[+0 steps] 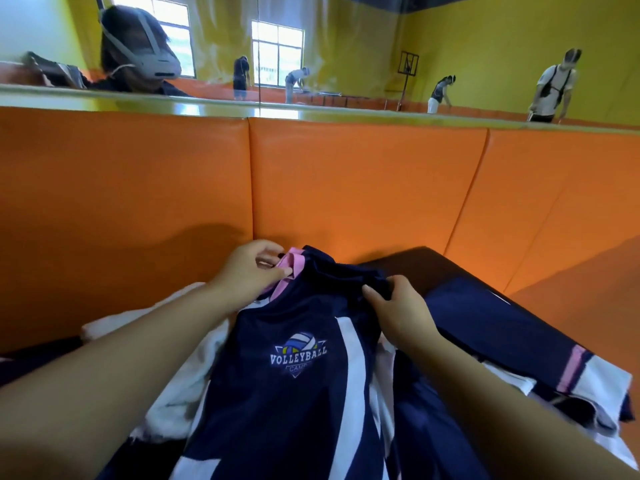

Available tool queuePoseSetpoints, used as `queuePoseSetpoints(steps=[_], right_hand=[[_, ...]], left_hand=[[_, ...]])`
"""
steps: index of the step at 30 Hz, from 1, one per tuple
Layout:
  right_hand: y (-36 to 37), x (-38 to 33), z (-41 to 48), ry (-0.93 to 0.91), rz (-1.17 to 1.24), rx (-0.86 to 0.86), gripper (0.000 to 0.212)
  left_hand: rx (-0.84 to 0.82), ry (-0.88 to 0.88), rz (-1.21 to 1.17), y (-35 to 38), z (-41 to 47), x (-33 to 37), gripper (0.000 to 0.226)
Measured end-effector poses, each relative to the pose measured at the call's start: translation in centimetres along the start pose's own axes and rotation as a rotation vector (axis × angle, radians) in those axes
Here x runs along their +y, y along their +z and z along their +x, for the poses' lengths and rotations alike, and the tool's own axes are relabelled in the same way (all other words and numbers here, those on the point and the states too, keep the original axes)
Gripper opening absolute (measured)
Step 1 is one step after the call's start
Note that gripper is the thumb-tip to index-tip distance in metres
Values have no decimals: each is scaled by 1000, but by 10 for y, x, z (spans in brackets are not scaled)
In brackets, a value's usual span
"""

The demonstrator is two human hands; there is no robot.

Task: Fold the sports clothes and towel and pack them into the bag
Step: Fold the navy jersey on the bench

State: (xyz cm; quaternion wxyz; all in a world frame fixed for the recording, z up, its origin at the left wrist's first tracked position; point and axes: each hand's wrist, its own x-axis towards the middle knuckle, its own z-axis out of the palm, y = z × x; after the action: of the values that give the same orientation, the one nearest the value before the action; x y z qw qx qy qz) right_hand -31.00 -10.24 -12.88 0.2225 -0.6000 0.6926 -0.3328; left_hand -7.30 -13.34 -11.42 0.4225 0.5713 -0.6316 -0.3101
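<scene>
A navy volleyball jersey (298,393) with white stripes, a pink collar and a "VOLLEYBALL CAMP" crest hangs in front of me, held up at its top. My left hand (249,271) pinches the pink collar at the left shoulder. My right hand (398,306) grips the navy fabric at the right shoulder. A white towel (187,368) lies under and left of the jersey. Another navy garment (502,327) with a pink and white band lies spread to the right. No bag is in view.
An orange padded wall (346,185) stands close behind the clothes, with a mirror (346,46) above it showing a yellow hall and several people. A dark surface (415,265) lies under the garments. Orange floor (588,289) shows at the right.
</scene>
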Motion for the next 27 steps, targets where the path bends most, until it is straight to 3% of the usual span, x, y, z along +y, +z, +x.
queuePoseSetpoints(steps=[4, 8, 15, 21, 27], right_hand=[[-16, -4, -31, -41, -10, 58, 64], [-22, 0, -73, -103, 2, 58, 54], [-15, 11, -153, -79, 22, -105, 57], [-12, 16, -193, -119, -83, -194, 59], [-14, 17, -202, -124, -131, -265, 62]], left_hand=[[19, 51, 37, -8, -47, 5, 31], [39, 63, 93, -12, -101, 6, 31], [33, -162, 107, -2, -173, -23, 37], [124, -228, 209, -1, -210, -42, 51], [117, -292, 157, -8, -229, -45, 34]])
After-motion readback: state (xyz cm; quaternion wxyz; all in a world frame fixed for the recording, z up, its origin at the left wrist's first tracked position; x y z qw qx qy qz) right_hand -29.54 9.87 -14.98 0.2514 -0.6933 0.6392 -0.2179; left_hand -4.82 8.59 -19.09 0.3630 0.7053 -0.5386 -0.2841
